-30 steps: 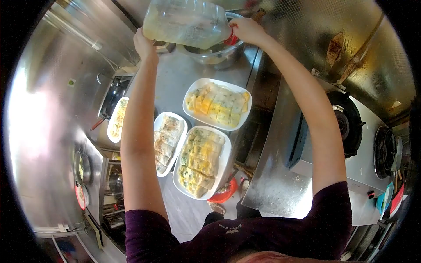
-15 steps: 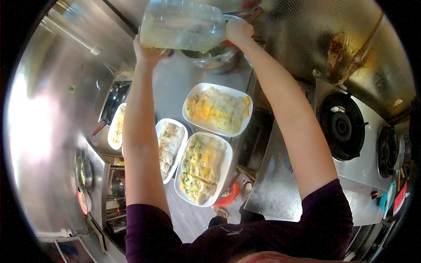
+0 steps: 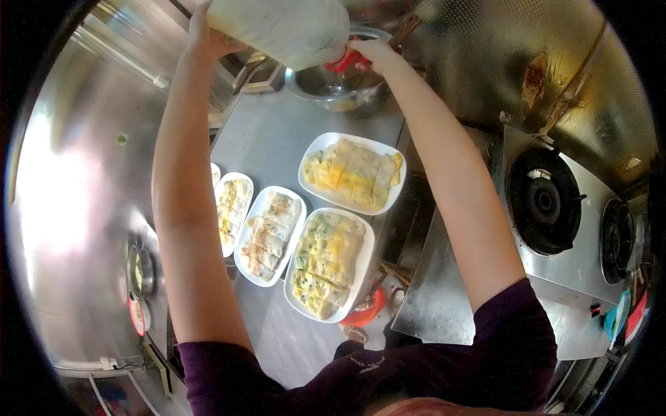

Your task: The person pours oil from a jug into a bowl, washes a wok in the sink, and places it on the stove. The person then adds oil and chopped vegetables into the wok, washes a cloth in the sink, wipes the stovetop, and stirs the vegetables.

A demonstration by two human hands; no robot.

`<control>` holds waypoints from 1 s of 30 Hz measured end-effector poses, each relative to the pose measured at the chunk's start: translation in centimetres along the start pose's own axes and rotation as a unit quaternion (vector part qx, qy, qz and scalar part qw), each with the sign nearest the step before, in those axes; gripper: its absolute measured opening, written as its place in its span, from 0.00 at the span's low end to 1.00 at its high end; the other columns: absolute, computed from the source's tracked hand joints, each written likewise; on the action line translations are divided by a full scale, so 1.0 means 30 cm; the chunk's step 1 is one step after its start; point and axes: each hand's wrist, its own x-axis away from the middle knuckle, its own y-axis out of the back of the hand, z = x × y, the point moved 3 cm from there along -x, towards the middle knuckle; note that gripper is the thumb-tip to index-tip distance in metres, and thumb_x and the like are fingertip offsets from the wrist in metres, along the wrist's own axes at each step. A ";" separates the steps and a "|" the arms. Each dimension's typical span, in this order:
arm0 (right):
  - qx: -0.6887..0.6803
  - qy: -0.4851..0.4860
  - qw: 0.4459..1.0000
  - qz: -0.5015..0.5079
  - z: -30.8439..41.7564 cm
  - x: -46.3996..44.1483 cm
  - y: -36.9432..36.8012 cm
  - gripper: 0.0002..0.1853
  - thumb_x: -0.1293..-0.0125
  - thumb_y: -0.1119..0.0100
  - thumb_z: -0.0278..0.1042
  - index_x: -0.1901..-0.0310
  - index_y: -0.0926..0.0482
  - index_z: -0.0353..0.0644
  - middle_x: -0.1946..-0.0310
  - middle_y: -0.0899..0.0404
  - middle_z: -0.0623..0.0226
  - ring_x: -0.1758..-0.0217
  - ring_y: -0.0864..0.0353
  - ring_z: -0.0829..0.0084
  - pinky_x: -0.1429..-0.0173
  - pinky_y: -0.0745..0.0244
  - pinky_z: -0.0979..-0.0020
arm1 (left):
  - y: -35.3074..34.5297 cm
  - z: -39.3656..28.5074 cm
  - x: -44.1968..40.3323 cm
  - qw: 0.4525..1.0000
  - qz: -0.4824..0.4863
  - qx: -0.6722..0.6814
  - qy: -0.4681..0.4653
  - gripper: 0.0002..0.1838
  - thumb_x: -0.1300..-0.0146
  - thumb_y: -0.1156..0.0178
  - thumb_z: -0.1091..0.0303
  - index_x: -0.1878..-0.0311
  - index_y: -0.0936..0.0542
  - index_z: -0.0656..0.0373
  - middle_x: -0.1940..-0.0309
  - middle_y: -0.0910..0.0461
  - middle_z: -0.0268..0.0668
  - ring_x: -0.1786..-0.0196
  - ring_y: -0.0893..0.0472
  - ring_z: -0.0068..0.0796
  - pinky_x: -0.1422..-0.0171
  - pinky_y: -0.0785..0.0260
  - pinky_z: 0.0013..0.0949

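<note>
Over the far end of the steel counter (image 3: 260, 128), a clear plastic jug (image 3: 277, 31), tilted, base toward the left, upper side cut off by the frame. Left hand (image 3: 205, 35) clamped at the base, fingers partly hidden. Right hand (image 3: 374, 55) closed around the red cap (image 3: 340, 62) at the neck. Hands well apart, full jug length between. Cap end above the opening of a metal bowl (image 3: 305, 87); clearance from rim: cannot tell.

Nearer on the counter, white dishes of cut rolls. Far dish (image 3: 316, 145) hard by the right edge, little margin. Near dish (image 3: 361, 267) over the near corner, hiding the edge there. Middle dish (image 3: 293, 237) just beside, on the left; left dish (image 3: 227, 248) beyond, close to the left forearm.

Widest open room: bare steel between bowl and dishes, running left. Between the dishes, narrow slits only. Past the right edge, a dark gap, then the stove burner (image 3: 544, 201), clear of the right forearm. On the floor below, red basin (image 3: 365, 310), partly hidden.
</note>
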 end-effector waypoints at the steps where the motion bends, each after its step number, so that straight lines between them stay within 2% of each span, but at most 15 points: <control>1: -0.043 -0.007 0.999 0.005 -0.008 0.009 -0.006 0.10 0.48 0.43 0.36 0.68 0.26 0.38 0.77 0.27 0.65 0.85 0.31 0.77 0.87 0.36 0.81 | -0.012 -0.025 -0.006 0.999 -0.011 -0.025 0.020 0.38 0.51 0.59 0.38 0.43 0.37 0.58 0.45 0.37 0.46 0.44 0.37 0.48 0.44 0.49 0.58; 3: -0.118 -0.006 0.993 0.007 -0.012 0.039 -0.018 0.09 0.46 0.45 0.34 0.66 0.27 0.38 0.75 0.26 0.65 0.85 0.32 0.78 0.87 0.36 0.82 | -0.032 -0.067 -0.023 0.996 -0.031 -0.065 0.053 0.40 0.53 0.56 0.37 0.43 0.38 0.58 0.45 0.38 0.47 0.44 0.37 0.49 0.44 0.50 0.59; 4: -0.196 -0.040 0.980 0.021 -0.017 0.055 -0.024 0.08 0.45 0.46 0.32 0.65 0.28 0.39 0.73 0.26 0.63 0.85 0.32 0.78 0.87 0.36 0.83 | -0.044 -0.089 -0.031 0.994 -0.040 -0.082 0.065 0.41 0.54 0.55 0.36 0.43 0.38 0.58 0.45 0.38 0.48 0.44 0.37 0.50 0.43 0.50 0.59; 6: -0.245 -0.041 0.968 0.018 -0.069 -0.023 -0.036 0.07 0.45 0.47 0.31 0.65 0.28 0.39 0.73 0.26 0.62 0.84 0.31 0.78 0.87 0.35 0.83 | -0.082 -0.134 -0.040 0.989 -0.061 -0.110 0.079 0.44 0.56 0.52 0.34 0.42 0.38 0.58 0.45 0.39 0.48 0.44 0.37 0.51 0.43 0.50 0.59; 8: -0.256 -0.028 0.965 0.039 -0.067 -0.043 -0.031 0.07 0.45 0.48 0.28 0.64 0.28 0.37 0.71 0.27 0.61 0.83 0.30 0.77 0.86 0.32 0.83 | -0.130 -0.172 -0.030 0.986 -0.098 -0.116 0.067 0.44 0.57 0.49 0.34 0.44 0.37 0.59 0.47 0.37 0.50 0.46 0.37 0.52 0.44 0.49 0.59; 11: -0.305 -0.038 0.952 0.007 -0.038 -0.014 -0.023 0.07 0.45 0.50 0.25 0.63 0.28 0.36 0.71 0.27 0.61 0.79 0.27 0.75 0.82 0.28 0.82 | -0.177 -0.221 -0.031 0.979 -0.130 -0.149 0.052 0.44 0.58 0.49 0.33 0.44 0.36 0.59 0.48 0.36 0.51 0.46 0.36 0.52 0.45 0.47 0.58; 12: -0.322 -0.037 0.946 0.020 -0.032 -0.010 -0.014 0.08 0.46 0.50 0.23 0.63 0.28 0.34 0.70 0.26 0.61 0.74 0.25 0.73 0.79 0.25 0.80 | -0.203 -0.236 -0.020 0.977 -0.124 -0.170 0.035 0.44 0.58 0.49 0.33 0.44 0.36 0.59 0.48 0.36 0.51 0.46 0.36 0.52 0.45 0.47 0.58; 14: -0.306 -0.039 0.951 0.030 -0.010 0.006 0.005 0.08 0.47 0.49 0.22 0.64 0.28 0.34 0.70 0.26 0.61 0.73 0.25 0.74 0.78 0.25 0.80 | -0.255 -0.257 0.017 0.972 -0.111 -0.208 0.002 0.45 0.58 0.51 0.32 0.44 0.37 0.59 0.47 0.37 0.51 0.46 0.36 0.51 0.45 0.47 0.57; 18: -0.308 -0.016 0.951 -0.005 0.050 0.119 0.025 0.07 0.49 0.48 0.20 0.66 0.27 0.34 0.70 0.27 0.62 0.73 0.25 0.75 0.79 0.26 0.82 | -0.300 -0.284 0.035 0.964 -0.106 -0.242 0.033 0.46 0.58 0.52 0.30 0.44 0.37 0.60 0.48 0.36 0.50 0.47 0.35 0.50 0.44 0.48 0.56; 23: -0.320 -0.020 0.946 0.052 -0.007 0.056 0.052 0.08 0.52 0.45 0.20 0.67 0.27 0.34 0.71 0.27 0.62 0.73 0.27 0.77 0.79 0.29 0.84 | -0.279 -0.287 -0.052 0.963 -0.095 -0.241 0.073 0.44 0.56 0.53 0.32 0.46 0.35 0.62 0.51 0.32 0.48 0.50 0.32 0.46 0.45 0.46 0.53; 24: -0.319 -0.019 0.945 0.065 -0.034 0.030 0.052 0.08 0.52 0.45 0.20 0.67 0.27 0.35 0.71 0.27 0.62 0.73 0.27 0.78 0.79 0.30 0.84 | -0.251 -0.283 -0.077 0.963 -0.056 -0.256 0.068 0.42 0.55 0.52 0.33 0.45 0.36 0.58 0.50 0.33 0.45 0.48 0.33 0.44 0.44 0.46 0.53; 26: -0.221 0.097 0.964 0.111 -0.073 -0.003 0.064 0.09 0.55 0.43 0.19 0.68 0.26 0.35 0.70 0.28 0.62 0.72 0.28 0.78 0.78 0.31 0.85 | -0.204 -0.284 -0.106 0.956 0.022 -0.286 0.059 0.38 0.52 0.52 0.35 0.42 0.37 0.50 0.46 0.35 0.38 0.45 0.34 0.39 0.43 0.46 0.53; 27: -0.169 0.154 0.964 0.132 -0.063 0.009 0.064 0.10 0.56 0.42 0.19 0.68 0.26 0.35 0.70 0.28 0.62 0.72 0.29 0.78 0.77 0.32 0.85 | -0.241 -0.288 -0.068 0.952 0.031 -0.304 0.022 0.39 0.53 0.51 0.35 0.42 0.37 0.51 0.47 0.34 0.39 0.46 0.33 0.39 0.44 0.45 0.51; 29: -0.316 0.054 0.944 0.073 -0.042 0.031 0.051 0.05 0.50 0.47 0.20 0.69 0.27 0.33 0.75 0.28 0.62 0.81 0.30 0.77 0.84 0.34 0.81 | -0.303 -0.277 0.010 0.939 0.048 -0.336 -0.049 0.40 0.55 0.50 0.34 0.43 0.36 0.53 0.49 0.33 0.40 0.49 0.31 0.37 0.44 0.44 0.49; 30: -0.385 0.002 0.922 0.042 -0.035 0.045 0.047 0.03 0.47 0.50 0.21 0.70 0.27 0.32 0.78 0.27 0.62 0.85 0.31 0.77 0.88 0.35 0.80 | -0.289 -0.278 -0.013 0.944 0.030 -0.327 -0.015 0.40 0.55 0.49 0.34 0.43 0.36 0.54 0.49 0.33 0.40 0.49 0.31 0.37 0.44 0.43 0.48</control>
